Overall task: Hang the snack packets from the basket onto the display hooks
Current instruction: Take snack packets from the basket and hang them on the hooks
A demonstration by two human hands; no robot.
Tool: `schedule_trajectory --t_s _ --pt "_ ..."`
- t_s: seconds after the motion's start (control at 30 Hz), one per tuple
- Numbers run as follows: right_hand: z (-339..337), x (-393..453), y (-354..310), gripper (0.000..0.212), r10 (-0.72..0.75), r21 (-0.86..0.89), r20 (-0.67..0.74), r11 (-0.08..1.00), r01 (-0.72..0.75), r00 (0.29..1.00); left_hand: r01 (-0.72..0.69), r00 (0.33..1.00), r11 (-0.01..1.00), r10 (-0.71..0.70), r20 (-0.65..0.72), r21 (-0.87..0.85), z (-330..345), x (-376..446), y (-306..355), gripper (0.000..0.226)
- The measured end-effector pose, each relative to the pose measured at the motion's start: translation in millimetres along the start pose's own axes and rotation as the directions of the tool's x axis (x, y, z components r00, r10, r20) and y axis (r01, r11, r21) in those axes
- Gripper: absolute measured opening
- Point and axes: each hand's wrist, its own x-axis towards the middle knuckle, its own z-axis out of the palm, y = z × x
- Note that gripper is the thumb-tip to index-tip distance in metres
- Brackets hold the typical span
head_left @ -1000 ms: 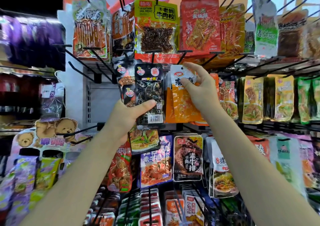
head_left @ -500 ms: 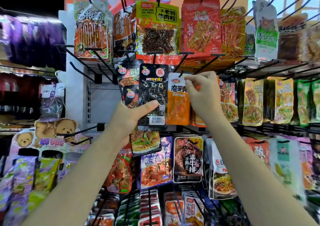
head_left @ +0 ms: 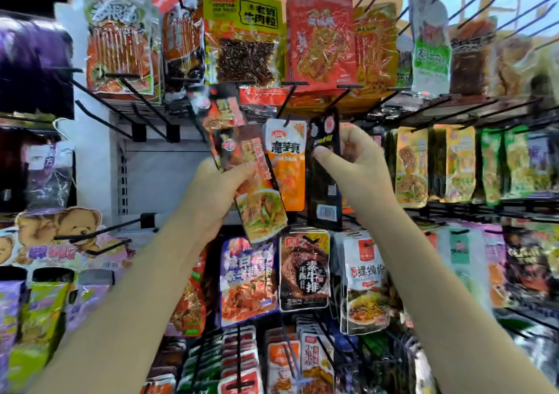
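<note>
My left hand (head_left: 211,191) grips a small stack of snack packets; the front one (head_left: 257,194) is red-brown with a noodle picture and tilts to the left. My right hand (head_left: 354,164) pinches a black snack packet (head_left: 323,188) near its top, holding it upright just right of an orange packet (head_left: 286,164) that hangs from a black hook (head_left: 286,103) in the middle row. Both hands are raised in front of the display rack. The basket is out of view.
Black display hooks stick out toward me on every row; bare ones (head_left: 121,103) are at the upper left and at mid-left (head_left: 102,233). Hanging packets fill the rows above (head_left: 245,37), right (head_left: 411,167) and below (head_left: 304,269). A bear-printed display (head_left: 57,230) stands at left.
The orange packet now hangs on its hook and my right hand has let go of it. The black packet has passed from my left hand's stack to my right hand, right of the orange one.
</note>
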Motion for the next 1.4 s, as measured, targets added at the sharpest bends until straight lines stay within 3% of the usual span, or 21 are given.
schedule_trajectory --t_s 0.07,0.23,0.37,0.43,0.5,0.6,0.7,0.77,0.83,0.97,1.0,1.1,1.13,1.23,1.4 --pt "5.8 -5.0 -2.3 0.034 -0.042 -0.008 0.034 0.999 0.043 0.999 -0.043 0.999 0.999 0.044 -0.023 0.016 15.5 -0.3 -1.9 0.002" --pt "5.8 -10.1 8.8 0.022 -0.038 0.131 0.117 0.991 0.022 0.992 -0.041 0.996 0.999 0.042 0.084 -0.019 51.3 -5.7 1.4 0.053" --pt "-11.8 -6.4 22.4 0.020 -0.070 0.026 -0.032 0.997 0.071 0.997 -0.117 0.990 0.989 0.109 0.086 0.091 66.3 -1.2 -3.4 0.013" --pt "-22.7 -3.4 22.5 0.031 -0.105 -0.060 -0.141 0.993 0.097 0.984 -0.107 0.992 0.993 0.104 0.071 0.046 75.0 1.9 -2.9 0.012" --pt "-36.0 -0.3 22.6 0.042 -0.120 -0.076 -0.166 0.991 0.109 0.979 -0.088 0.995 0.996 0.089 0.053 -0.024 85.0 6.3 -2.1 0.038" --pt "-52.3 3.4 32.0 0.041 -0.020 0.065 -0.132 0.997 0.028 0.991 -0.032 0.998 0.998 0.035 0.047 -0.050 104.2 7.6 -5.0 0.069" --pt "-67.5 5.1 48.2 0.024 0.121 0.222 -0.156 0.971 -0.085 0.980 0.010 0.998 1.000 -0.009 0.065 -0.007 118.6 8.8 -15.7 0.036" --pt "-81.1 8.5 58.8 0.008 0.206 0.288 -0.191 0.946 -0.146 0.960 0.005 0.999 0.999 -0.007 0.043 0.046 123.1 8.5 -20.2 0.045" --pt "-92.1 15.3 67.5 0.013 0.256 0.291 -0.212 0.938 -0.189 0.943 -0.007 1.000 0.996 0.005 0.019 0.085 125.1 10.8 -22.6 0.069" --pt "-100.5 38.7 76.3 0.028 0.291 0.315 -0.191 0.923 -0.222 0.937 -0.028 1.000 0.994 0.028 0.006 0.104 125.7 18.2 -23.3 0.073" --pt "-100.5 46.4 77.6 0.030 0.292 0.318 -0.196 0.922 -0.221 0.936 -0.032 0.999 0.994 0.032 0.003 0.108 125.9 20.6 -24.1 0.070" --pt "-97.1 67.0 76.0 0.026 0.286 0.292 -0.216 0.931 -0.218 0.934 -0.018 1.000 0.993 0.020 -0.018 0.115 124.4 26.4 -27.3 0.023" --pt "-95.1 71.9 77.2 0.029 0.289 0.281 -0.217 0.933 -0.224 0.933 -0.015 1.000 0.994 0.017 -0.018 0.111 125.8 26.0 -26.4 0.017" --pt "-90.8 79.9 81.2 0.032 0.293 0.274 -0.191 0.932 -0.236 0.937 0.011 0.999 0.995 -0.008 -0.032 0.097 126.3 27.1 -25.8 0.020" --pt "-93.1 84.3 84.9 0.012 0.296 0.341 -0.164 0.912 -0.228 0.941 0.037 0.999 0.995 -0.034 -0.038 0.097 129.0 27.4 -20.5 0.028"
